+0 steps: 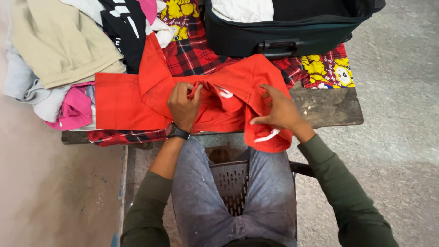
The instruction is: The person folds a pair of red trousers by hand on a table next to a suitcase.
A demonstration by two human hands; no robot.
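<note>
An orange-red garment (128, 98) with white drawstrings lies across the low table, its right end hanging over the near edge. My left hand (184, 106), a dark watch on its wrist, pinches a fold near the garment's middle. To the right, my right hand (280, 110) grips the bunched waistband end, thumb on top. Both hands are closed on the fabric. A white cord dangles below my right hand.
A pile of clothes (59, 41) in beige, grey, pink and black sits at the left. An open dark suitcase (279, 34) stands at the back on a red plaid cloth (192, 57). The worn table top (329, 107) shows at right. I sit on a plastic stool (231, 180).
</note>
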